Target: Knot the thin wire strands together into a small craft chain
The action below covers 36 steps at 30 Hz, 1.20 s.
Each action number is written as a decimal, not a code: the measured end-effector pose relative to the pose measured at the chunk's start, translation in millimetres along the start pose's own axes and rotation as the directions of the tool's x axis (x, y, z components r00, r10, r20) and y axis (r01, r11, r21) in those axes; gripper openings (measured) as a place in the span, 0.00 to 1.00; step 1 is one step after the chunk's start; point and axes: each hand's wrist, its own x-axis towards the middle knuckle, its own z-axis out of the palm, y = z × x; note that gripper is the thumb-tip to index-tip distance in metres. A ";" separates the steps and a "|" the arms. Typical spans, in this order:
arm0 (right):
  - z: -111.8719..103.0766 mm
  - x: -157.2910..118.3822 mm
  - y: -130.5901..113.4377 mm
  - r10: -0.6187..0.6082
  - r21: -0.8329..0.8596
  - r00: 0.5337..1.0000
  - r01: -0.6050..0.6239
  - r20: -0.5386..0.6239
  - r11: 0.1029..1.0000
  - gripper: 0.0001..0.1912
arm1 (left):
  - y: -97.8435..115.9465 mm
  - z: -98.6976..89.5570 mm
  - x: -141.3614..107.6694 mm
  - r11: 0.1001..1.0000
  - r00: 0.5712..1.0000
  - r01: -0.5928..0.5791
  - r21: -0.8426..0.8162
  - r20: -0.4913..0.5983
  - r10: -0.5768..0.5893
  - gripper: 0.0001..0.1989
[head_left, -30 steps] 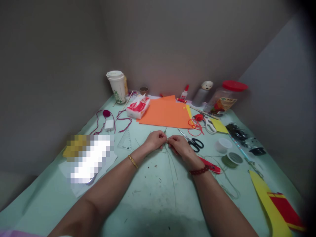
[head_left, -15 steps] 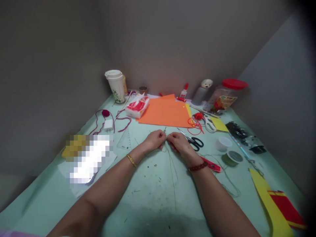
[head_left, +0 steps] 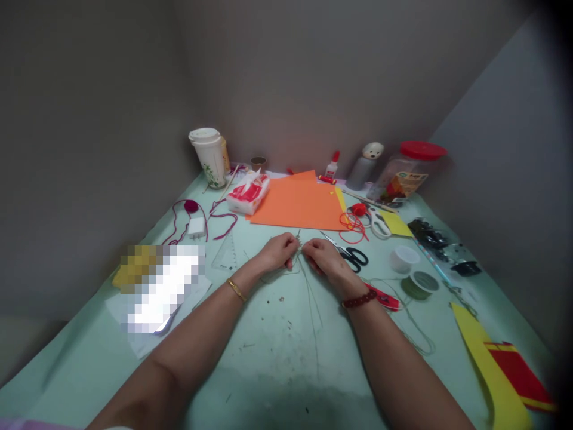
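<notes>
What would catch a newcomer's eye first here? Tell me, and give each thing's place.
A large orange paper sheet lies at the far middle of the pale green table cover. In front of it, the left hand and right hand meet at the centre, with thin green cord trailing from between them. A clear jar with a red lid stands at the far right.
</notes>
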 end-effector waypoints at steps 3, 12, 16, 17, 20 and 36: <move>-0.1 0.0 0.7 -0.005 0.023 1.000 0.004 0.012 1.000 0.07 | -1.7 -1.1 1.6 1.000 1.000 -0.013 -0.015 -0.010 0.013 0.10; 0.9 0.8 1.9 0.001 0.011 1.000 -0.001 -0.002 1.000 0.07 | 5.6 -0.8 4.2 0.998 1.000 0.015 0.058 -0.007 -0.015 0.10; 1.2 2.8 4.2 0.007 0.045 1.000 -0.007 0.016 0.999 0.07 | 6.7 -0.1 3.8 0.992 0.999 0.001 0.124 -0.033 0.003 0.10; 1.1 2.8 4.0 0.005 0.046 1.000 -0.006 0.015 0.999 0.07 | 6.2 0.5 3.2 0.994 1.000 0.003 0.105 -0.030 0.000 0.10; 0.8 1.7 2.2 0.001 0.039 1.000 0.000 -0.005 0.999 0.08 | 4.0 2.6 0.7 0.999 0.999 0.042 0.017 -0.032 -0.042 0.11; 0.0 -0.2 0.5 -0.010 0.047 1.000 0.009 0.012 0.999 0.06 | 2.9 1.1 -2.8 0.990 0.995 -0.086 0.108 -0.037 0.090 0.09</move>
